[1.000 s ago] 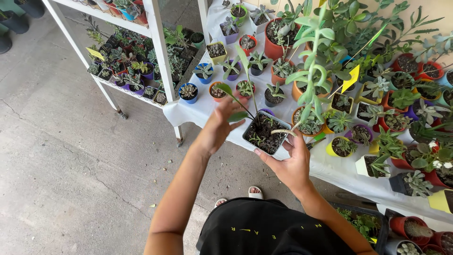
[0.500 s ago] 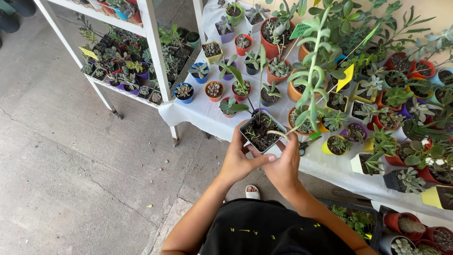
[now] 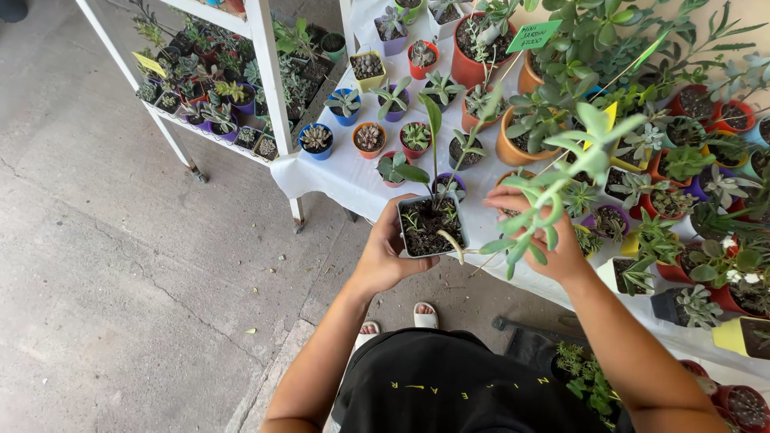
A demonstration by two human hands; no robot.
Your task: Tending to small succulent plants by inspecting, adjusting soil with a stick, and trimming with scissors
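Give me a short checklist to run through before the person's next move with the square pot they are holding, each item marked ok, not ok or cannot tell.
1. Left hand has the square grey pot gripped by its side: ok.
2. Pot upright, soil level with none spilling: ok.
3. Right hand has a secure hold on the trailing stem: cannot tell, leaves cover the fingers.
4. Pot supported from below: not ok, it hangs off the edge of the white-covered table.
5. Free spot on the table for the pot: cannot tell, small pots crowd the edge.
6. Tall broad leaf clear of neighbouring plants: ok.
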